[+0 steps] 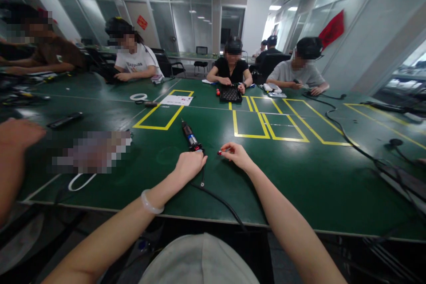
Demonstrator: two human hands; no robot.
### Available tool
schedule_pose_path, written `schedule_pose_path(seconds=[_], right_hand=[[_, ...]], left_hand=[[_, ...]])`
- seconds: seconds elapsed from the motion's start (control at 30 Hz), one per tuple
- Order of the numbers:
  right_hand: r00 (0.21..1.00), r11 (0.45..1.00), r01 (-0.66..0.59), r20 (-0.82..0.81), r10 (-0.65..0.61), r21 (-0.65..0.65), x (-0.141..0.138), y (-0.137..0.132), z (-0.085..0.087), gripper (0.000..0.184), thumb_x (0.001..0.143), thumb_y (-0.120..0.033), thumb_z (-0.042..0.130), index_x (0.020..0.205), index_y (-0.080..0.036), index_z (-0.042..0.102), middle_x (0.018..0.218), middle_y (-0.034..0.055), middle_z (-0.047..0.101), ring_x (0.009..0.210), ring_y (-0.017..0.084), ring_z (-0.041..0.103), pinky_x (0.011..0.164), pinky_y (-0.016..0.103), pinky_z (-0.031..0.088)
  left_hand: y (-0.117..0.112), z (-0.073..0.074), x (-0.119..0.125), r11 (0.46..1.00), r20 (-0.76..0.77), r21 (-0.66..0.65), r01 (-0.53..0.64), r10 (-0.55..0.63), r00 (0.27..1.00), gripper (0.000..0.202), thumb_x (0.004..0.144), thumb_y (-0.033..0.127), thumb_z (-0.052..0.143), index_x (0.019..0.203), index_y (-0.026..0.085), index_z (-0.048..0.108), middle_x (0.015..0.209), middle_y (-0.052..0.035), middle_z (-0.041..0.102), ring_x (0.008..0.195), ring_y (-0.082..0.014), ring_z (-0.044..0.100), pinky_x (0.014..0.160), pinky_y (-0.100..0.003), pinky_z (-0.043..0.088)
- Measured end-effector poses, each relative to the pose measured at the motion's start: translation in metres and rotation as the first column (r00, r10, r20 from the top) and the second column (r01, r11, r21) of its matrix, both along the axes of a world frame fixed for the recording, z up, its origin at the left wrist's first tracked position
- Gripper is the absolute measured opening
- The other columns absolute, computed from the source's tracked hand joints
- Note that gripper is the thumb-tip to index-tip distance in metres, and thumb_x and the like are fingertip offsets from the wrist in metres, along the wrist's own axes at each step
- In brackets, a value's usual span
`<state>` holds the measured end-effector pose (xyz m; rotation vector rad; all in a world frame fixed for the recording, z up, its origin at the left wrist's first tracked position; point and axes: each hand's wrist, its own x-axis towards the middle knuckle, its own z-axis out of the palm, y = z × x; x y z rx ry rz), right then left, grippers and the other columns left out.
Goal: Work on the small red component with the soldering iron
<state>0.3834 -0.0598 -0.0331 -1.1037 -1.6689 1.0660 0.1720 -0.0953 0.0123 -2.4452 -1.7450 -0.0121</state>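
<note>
My left hand (189, 166) is closed around the rear end of an electric screwdriver (189, 135), black with a blue and silver band. Its thin bit points away from me. From under that hand a black cable (219, 199) runs to the table's near edge. My right hand (234, 155), a short way to the right, pinches a small red piece (219, 153) between thumb and fingertips. The piece is too small to identify. Just below my left hand a thin cord ends in a small metal ring (202, 184) on the green table (293, 186).
Yellow tape rectangles (251, 136) mark the table. At left lie a blurred pouch (96, 151) with a white strap, a dark bar-shaped object (65, 120) and another person's arm (15, 155). Opposite, a person works at a black tray (230, 93). A black cable (333, 120) crosses at right.
</note>
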Motion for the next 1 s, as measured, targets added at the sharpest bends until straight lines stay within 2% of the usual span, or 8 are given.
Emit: schedule_pose_path(seconds=[0.13, 0.23, 0.43, 0.63, 0.83, 1.0], right_hand=[[0.986, 0.988, 0.074, 0.136, -0.092, 0.135, 0.006, 0.004, -0.003, 0.020, 0.072, -0.024, 0.065, 0.090, -0.015, 0.062, 0.080, 0.0015, 0.065, 0.061, 0.010, 0.053, 0.060, 0.024, 0.044], [0.974, 0.980, 0.080, 0.195, -0.116, 0.180, 0.009, 0.005, -0.005, 0.019, 0.073, -0.021, 0.063, 0.091, -0.016, 0.061, 0.084, 0.0016, 0.065, 0.063, 0.011, 0.054, 0.063, 0.025, 0.044], [0.949, 0.970, 0.021, 0.299, -0.095, 0.241, 0.008, 0.003, -0.004, 0.015, 0.074, -0.016, 0.063, 0.088, -0.017, 0.060, 0.081, 0.0001, 0.061, 0.064, 0.011, 0.053, 0.065, 0.025, 0.042], [0.916, 0.942, -0.071, 0.396, -0.069, 0.327, 0.007, -0.001, 0.002, 0.014, 0.075, -0.013, 0.062, 0.089, -0.016, 0.063, 0.080, 0.0003, 0.056, 0.067, 0.011, 0.053, 0.067, 0.024, 0.042], [0.925, 0.957, -0.074, 0.379, -0.039, 0.279, 0.008, -0.004, 0.007, 0.014, 0.080, -0.016, 0.060, 0.092, -0.016, 0.066, 0.078, 0.0013, 0.060, 0.064, 0.011, 0.053, 0.064, 0.023, 0.041], [0.942, 0.978, -0.037, 0.334, -0.034, 0.206, 0.005, -0.004, 0.006, 0.012, 0.077, -0.018, 0.061, 0.088, -0.014, 0.065, 0.070, -0.0002, 0.062, 0.058, 0.010, 0.051, 0.059, 0.023, 0.040]], left_hand=[[-0.010, 0.000, 0.027, 0.993, 0.046, -0.021, 0.114, -0.113, 0.992, 0.040, 0.094, 0.041, 0.038, 0.095, 0.011, 0.065, 0.088, -0.0169, 0.071, 0.083, -0.0271, 0.069, 0.072, -0.034, 0.049], [-0.015, -0.001, 0.038, 0.987, 0.071, -0.009, 0.161, -0.160, 0.985, 0.040, 0.094, 0.041, 0.038, 0.094, 0.011, 0.065, 0.088, -0.0156, 0.071, 0.083, -0.0251, 0.069, 0.074, -0.033, 0.049], [-0.020, -0.005, 0.040, 0.968, 0.081, 0.049, 0.246, -0.249, 0.965, 0.039, 0.095, 0.037, 0.036, 0.093, 0.012, 0.065, 0.088, -0.0133, 0.071, 0.081, -0.0243, 0.068, 0.074, -0.033, 0.049], [-0.021, -0.008, 0.037, 0.958, 0.080, 0.064, 0.279, -0.284, 0.956, 0.040, 0.096, 0.037, 0.035, 0.088, 0.013, 0.066, 0.086, -0.0123, 0.071, 0.080, -0.0224, 0.068, 0.075, -0.032, 0.048], [-0.022, -0.010, 0.035, 0.959, 0.074, 0.081, 0.270, -0.276, 0.958, 0.039, 0.095, 0.038, 0.036, 0.087, 0.013, 0.066, 0.084, -0.0116, 0.071, 0.079, -0.0231, 0.067, 0.072, -0.033, 0.048], [-0.022, -0.008, 0.036, 0.957, 0.072, 0.083, 0.276, -0.282, 0.957, 0.040, 0.095, 0.037, 0.034, 0.086, 0.014, 0.066, 0.084, -0.0111, 0.071, 0.078, -0.0229, 0.067, 0.071, -0.032, 0.048]])
